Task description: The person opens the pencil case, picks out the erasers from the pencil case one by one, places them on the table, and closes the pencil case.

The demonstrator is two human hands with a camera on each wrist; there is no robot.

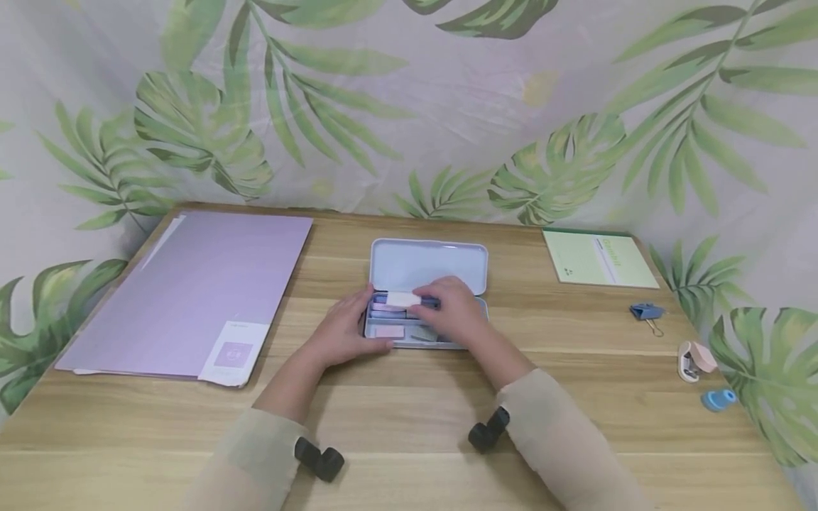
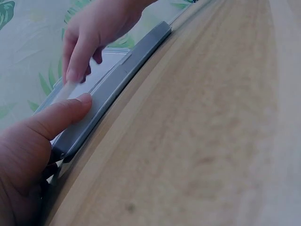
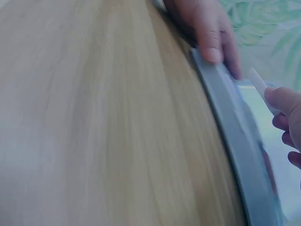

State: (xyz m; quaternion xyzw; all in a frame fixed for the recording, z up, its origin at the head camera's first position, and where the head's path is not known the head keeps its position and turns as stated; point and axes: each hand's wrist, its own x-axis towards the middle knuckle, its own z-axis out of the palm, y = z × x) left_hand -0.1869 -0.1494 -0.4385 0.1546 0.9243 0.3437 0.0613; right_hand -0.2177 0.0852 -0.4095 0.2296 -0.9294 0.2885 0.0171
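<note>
A light blue pencil case (image 1: 429, 265) lies on the table with its lid folded back. My left hand (image 1: 343, 328) holds the case by its left end, thumb along the front edge and fingers at the far left corner. Between thumb and fingers of my right hand (image 1: 455, 310) is a white eraser (image 1: 402, 299), pinched above the case; the eraser also shows in the right wrist view, thin and edge-on. Inside the case, a pink block (image 1: 389, 331) sits in the front compartment beside a greyish piece (image 1: 423, 333). My right hand covers part of the contents.
A large purple folder (image 1: 211, 291) with a white label lies at the left. Toward the right are a green notebook (image 1: 597, 259), a blue binder clip (image 1: 647, 311), an open earbud case (image 1: 690, 362) and a small blue object (image 1: 718, 400). A leaf-patterned cloth (image 1: 447, 106) hangs behind the table.
</note>
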